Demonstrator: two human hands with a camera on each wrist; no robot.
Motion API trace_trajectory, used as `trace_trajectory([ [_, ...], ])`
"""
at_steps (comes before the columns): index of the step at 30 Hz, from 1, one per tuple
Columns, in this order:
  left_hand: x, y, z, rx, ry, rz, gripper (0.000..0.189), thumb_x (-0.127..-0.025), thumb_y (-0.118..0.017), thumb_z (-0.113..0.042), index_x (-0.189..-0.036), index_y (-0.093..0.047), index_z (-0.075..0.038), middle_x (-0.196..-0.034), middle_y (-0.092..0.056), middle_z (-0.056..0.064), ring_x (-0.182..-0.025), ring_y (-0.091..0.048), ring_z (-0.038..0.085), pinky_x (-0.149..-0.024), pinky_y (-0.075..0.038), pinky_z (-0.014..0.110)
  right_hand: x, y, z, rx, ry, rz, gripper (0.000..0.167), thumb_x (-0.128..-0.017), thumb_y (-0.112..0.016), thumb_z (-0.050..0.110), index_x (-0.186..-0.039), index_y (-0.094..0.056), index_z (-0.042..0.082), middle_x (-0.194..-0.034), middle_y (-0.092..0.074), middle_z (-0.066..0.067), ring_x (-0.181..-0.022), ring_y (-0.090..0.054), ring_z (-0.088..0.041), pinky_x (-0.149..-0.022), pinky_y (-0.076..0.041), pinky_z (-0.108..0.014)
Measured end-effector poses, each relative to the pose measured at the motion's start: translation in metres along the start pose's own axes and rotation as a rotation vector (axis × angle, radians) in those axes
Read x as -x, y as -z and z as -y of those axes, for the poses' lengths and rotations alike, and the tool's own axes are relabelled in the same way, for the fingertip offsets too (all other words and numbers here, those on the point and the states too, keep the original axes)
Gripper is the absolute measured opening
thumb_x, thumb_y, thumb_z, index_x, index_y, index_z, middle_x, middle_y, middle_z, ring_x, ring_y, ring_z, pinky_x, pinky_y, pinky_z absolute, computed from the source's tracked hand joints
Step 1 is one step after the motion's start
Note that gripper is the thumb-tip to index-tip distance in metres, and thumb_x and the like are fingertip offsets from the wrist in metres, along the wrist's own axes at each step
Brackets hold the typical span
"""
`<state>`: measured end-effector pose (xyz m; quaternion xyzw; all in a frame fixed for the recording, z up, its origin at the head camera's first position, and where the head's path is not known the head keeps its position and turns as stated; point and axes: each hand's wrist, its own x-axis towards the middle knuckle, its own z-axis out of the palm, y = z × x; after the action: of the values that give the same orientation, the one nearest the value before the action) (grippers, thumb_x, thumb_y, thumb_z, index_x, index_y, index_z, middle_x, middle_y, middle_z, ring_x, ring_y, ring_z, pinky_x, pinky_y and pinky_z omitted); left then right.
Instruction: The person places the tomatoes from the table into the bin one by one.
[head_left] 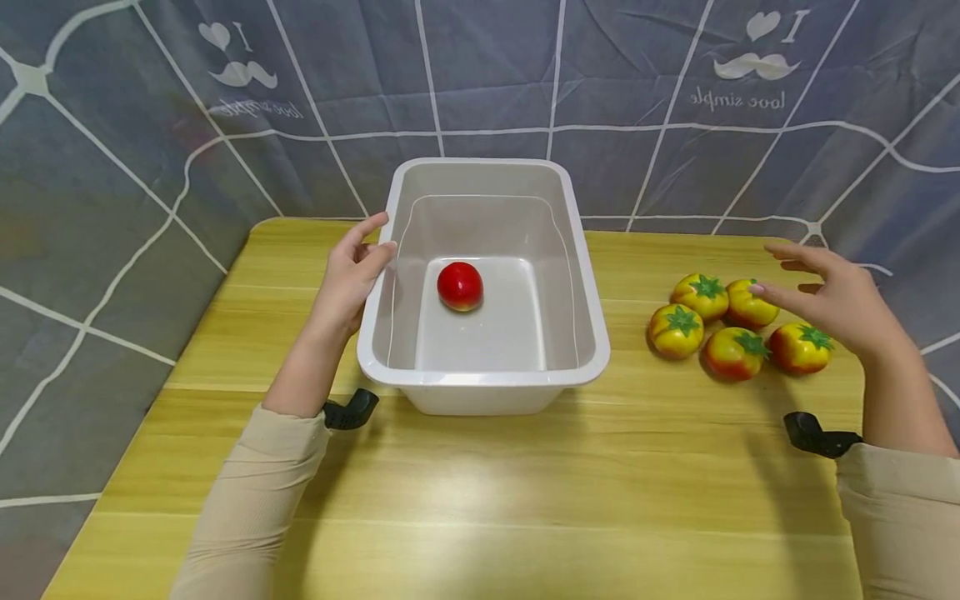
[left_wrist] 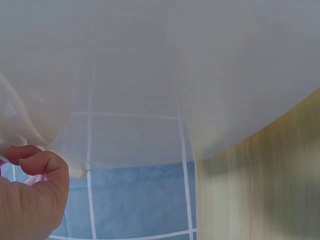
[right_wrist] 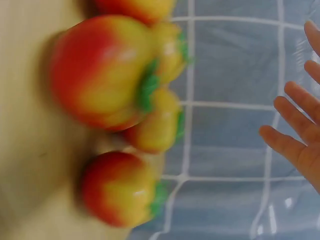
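Note:
A light grey plastic bin (head_left: 480,377) stands on the table, with one shiny red round fruit (head_left: 460,287) on its floor. My left hand (head_left: 355,271) holds the bin's left rim, thumb over the edge; in the left wrist view its fingers curl at the bin's pale wall (left_wrist: 130,75). Over on the right, my right hand (head_left: 840,300) hovers above a group of several yellow-and-red model tomatoes (head_left: 735,353) with green leafy tops. Its fingers are spread and hold nothing. The right wrist view shows these tomatoes (right_wrist: 100,70) blurred, apart from the fingers (right_wrist: 295,120).
The wooden table (head_left: 465,500) runs up to a grey-blue cloth (head_left: 495,75) with white lines, hanging behind and at both sides. A black wrist mount (head_left: 351,410) sits on the left forearm, another black mount (head_left: 821,435) on the right.

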<state>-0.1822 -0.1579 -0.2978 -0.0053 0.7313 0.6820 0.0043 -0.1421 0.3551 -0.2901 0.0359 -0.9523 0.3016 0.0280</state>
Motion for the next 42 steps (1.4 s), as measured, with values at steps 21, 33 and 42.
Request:
trace_trajectory([
  [21, 0.000, 0.000, 0.001, 0.008, -0.006, 0.005, 0.051, -0.094, -0.052, -0.018, -0.143, -0.037, -0.013, -0.095, -0.047, 0.008, -0.083, -0.051, 0.016, -0.067, -0.052, 0.022, 0.049, -0.032, -0.103, -0.138, -0.296, -0.176, 0.082, -0.089, -0.059, 0.026, -0.148, -0.008, 0.000, -0.147, -0.007, -0.034, -0.133, -0.005, -0.051, -0.104, -0.007, -0.063],
  [33, 0.000, 0.000, 0.001, 0.012, -0.001, -0.007, 0.050, -0.094, -0.053, -0.017, -0.142, -0.038, -0.013, -0.096, -0.048, 0.007, -0.084, -0.052, 0.016, -0.067, -0.052, 0.022, 0.059, -0.041, -0.119, -0.238, -0.406, -0.099, 0.079, -0.091, -0.057, 0.033, -0.151, -0.010, 0.015, -0.149, -0.015, -0.026, -0.135, -0.025, -0.028, -0.101, -0.028, -0.016],
  [42, 0.001, 0.001, 0.001, 0.013, -0.007, 0.005, 0.051, -0.094, -0.052, -0.018, -0.143, -0.037, -0.013, -0.097, -0.047, 0.008, -0.085, -0.051, 0.017, -0.068, -0.052, 0.023, 0.057, -0.040, -0.129, -0.288, -0.405, -0.118, 0.066, -0.088, -0.062, 0.030, -0.146, -0.030, 0.029, -0.130, -0.039, -0.005, -0.097, -0.039, 0.007, -0.065, -0.037, -0.003],
])
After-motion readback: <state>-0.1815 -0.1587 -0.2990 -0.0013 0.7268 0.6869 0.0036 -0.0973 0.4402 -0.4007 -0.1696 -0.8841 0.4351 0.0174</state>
